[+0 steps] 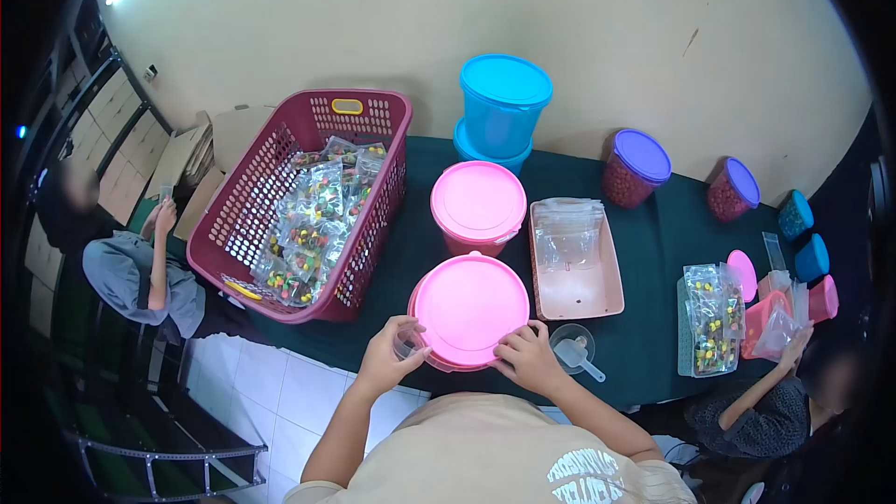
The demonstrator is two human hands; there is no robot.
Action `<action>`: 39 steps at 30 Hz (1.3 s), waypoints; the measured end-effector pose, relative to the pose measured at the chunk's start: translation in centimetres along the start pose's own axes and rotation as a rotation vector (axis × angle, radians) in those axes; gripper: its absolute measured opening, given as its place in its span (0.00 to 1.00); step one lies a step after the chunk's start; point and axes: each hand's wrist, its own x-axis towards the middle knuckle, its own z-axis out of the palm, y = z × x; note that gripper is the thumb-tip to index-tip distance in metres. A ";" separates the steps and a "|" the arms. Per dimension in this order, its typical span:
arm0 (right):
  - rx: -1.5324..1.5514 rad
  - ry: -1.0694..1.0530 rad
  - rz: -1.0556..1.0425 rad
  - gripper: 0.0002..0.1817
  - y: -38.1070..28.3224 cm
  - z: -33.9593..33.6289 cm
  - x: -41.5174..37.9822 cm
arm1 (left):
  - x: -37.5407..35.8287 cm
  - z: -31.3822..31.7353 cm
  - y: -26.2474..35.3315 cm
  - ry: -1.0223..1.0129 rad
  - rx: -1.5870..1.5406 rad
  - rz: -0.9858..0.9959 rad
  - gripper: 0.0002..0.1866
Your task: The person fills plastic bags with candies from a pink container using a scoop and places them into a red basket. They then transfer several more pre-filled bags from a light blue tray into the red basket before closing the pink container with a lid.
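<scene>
A round pink lid (472,308) lies over a pink tub (417,301) at the table's front edge, set slightly off so some of the tub's rim shows at the left. My left hand (390,355) is closed around a small clear plastic cup (408,342) at the lid's left side. On the right, my right hand (530,357) grips the lid's edge with its fingers on top. Beside that hand is a clear round bowl (571,343) with a white scoop (588,366) in it. The tub's contents are hidden.
A maroon basket (369,261) holds many candy-filled bags. Behind stand another pink tub (478,205), blue tubs (504,103) and purple-lidded tubs (639,163). A peach tray (607,289) holds clear bags. One person (149,280) sits left; another (765,411) handles a bag at right.
</scene>
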 end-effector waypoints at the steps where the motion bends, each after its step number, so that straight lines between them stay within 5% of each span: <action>1: 0.014 0.012 -0.015 0.11 -0.5 0.5 0.4 | -0.5 -0.1 0.0 0.034 -0.036 0.007 0.26; 11: 0.182 0.006 -0.286 0.09 1.2 1.6 2.6 | -0.6 8.0 6.4 0.168 -0.062 0.281 0.28; 19: 0.297 -0.078 -0.144 0.09 -1.0 2.7 2.3 | -2.8 8.3 7.1 0.278 0.082 0.235 0.28; 30: 0.411 -0.138 -0.215 0.14 -0.5 2.6 2.0 | -5.2 11.0 6.8 0.341 -0.275 0.184 0.25; 32: 0.953 -0.165 0.151 0.14 -0.1 1.8 1.2 | -5.5 11.5 5.9 0.321 -0.373 0.170 0.25; 33: 0.948 -0.157 0.158 0.14 0.1 1.3 0.7 | -5.2 11.9 5.9 0.311 -0.474 0.170 0.26; 35: 1.739 -0.230 0.292 0.17 0.2 -0.1 -0.4 | -4.8 12.2 7.1 0.319 -0.432 0.172 0.24; 37: 1.709 -0.250 0.196 0.19 0.8 -2.1 -0.9 | -4.1 11.8 8.1 0.232 0.279 0.370 0.22; 39: 1.705 -0.384 0.250 0.18 1.6 -3.0 -1.7 | -3.6 12.3 8.4 0.211 0.262 0.359 0.21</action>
